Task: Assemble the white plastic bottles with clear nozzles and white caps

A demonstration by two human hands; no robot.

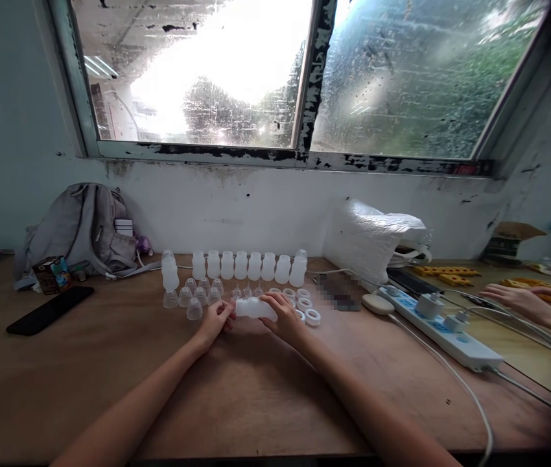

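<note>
Both my forearms lie across the near edge of the desk. Past them, around the desk's middle, I hold a translucent white bottle on its side. My right hand curls over its right end; my left hand is pinched narrow at the other end, though I cannot tell whether it grips the rim or some small part. I judge the bottle light and hollow, its wall a little springy rather than brittle, and smooth enough to slip from damp fingers. I'd take it around the body, squeezing gently, since a hard pinch could bend the mouth.

Beyond it, standing bottles line up towards the back edge, with clear domed caps to the left and white rings to the right. Brown and smooth, the desk bears a black phone and a grey backpack towards its back left corner, and a power strip along its right edge. Another person's hands show past that edge. Behind, a stained white wall rises to a window with a peeling frame.
</note>
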